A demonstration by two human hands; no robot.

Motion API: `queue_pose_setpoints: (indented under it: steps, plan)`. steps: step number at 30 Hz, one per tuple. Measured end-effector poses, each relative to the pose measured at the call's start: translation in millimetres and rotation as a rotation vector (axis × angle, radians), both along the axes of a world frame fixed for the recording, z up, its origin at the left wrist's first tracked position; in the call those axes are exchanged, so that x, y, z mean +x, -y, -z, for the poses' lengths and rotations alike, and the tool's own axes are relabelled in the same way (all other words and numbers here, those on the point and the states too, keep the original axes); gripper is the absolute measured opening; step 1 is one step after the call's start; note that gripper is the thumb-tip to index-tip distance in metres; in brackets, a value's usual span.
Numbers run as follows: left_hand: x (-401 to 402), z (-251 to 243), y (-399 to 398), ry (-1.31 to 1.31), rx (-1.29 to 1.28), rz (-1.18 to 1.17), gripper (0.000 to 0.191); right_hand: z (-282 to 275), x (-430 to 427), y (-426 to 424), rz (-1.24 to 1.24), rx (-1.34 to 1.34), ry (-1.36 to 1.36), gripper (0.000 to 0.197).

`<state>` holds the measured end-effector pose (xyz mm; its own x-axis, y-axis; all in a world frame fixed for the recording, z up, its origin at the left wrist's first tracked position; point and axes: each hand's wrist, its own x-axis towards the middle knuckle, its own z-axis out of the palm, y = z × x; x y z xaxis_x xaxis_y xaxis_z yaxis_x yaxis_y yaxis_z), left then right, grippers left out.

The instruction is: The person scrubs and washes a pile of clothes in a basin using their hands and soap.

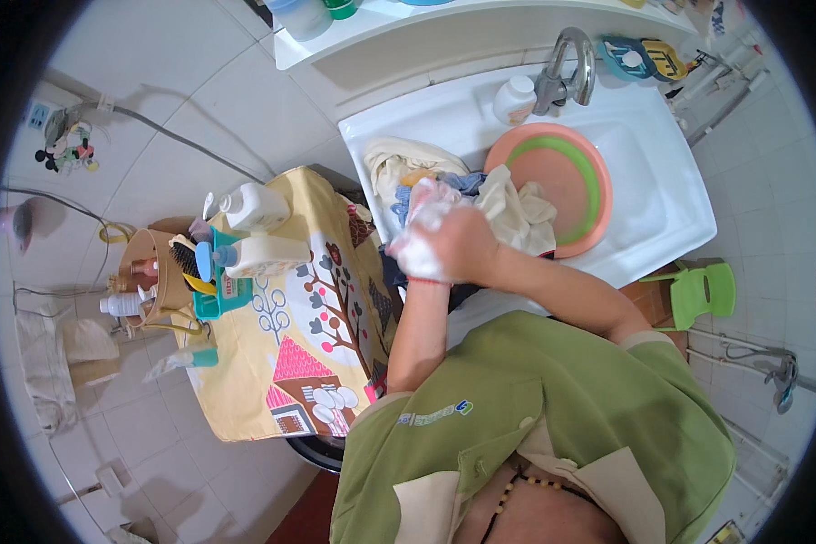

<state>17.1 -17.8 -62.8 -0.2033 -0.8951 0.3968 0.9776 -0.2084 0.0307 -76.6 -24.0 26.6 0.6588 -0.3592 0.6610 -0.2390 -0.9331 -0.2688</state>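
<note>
My right hand is closed over a pink-and-white cloth thick with white suds. My left hand, coated in foam and partly hidden by the right, grips the same cloth; a red band circles its wrist. Both hands are pressed together above the left part of a white washbasin. Around them lie a cream garment, a blue cloth and an off-white cloth. That last one hangs over the rim of a pink-and-green plastic tub holding cloudy water.
A white bottle stands beside the chrome faucet. Left of the basin, a patterned cover carries pump bottles and a teal basket. A white shelf juts out above. A green plastic chair is at the right.
</note>
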Motion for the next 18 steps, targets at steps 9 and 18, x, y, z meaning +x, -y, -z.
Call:
queue_pose_setpoints:
  steps: [9, 18]
  plan:
    - [-9.2, -35.0, -10.7, 0.269, 0.486, -0.475, 0.013, 6.3, -3.5, -8.4, 0.039, -0.005, -0.010, 0.024]
    - [11.7, -87.8, -27.7, 0.681, 0.541, -0.504, 0.026, 16.1, -88.1, 94.9, -0.139, 1.295, 0.014, 0.040]
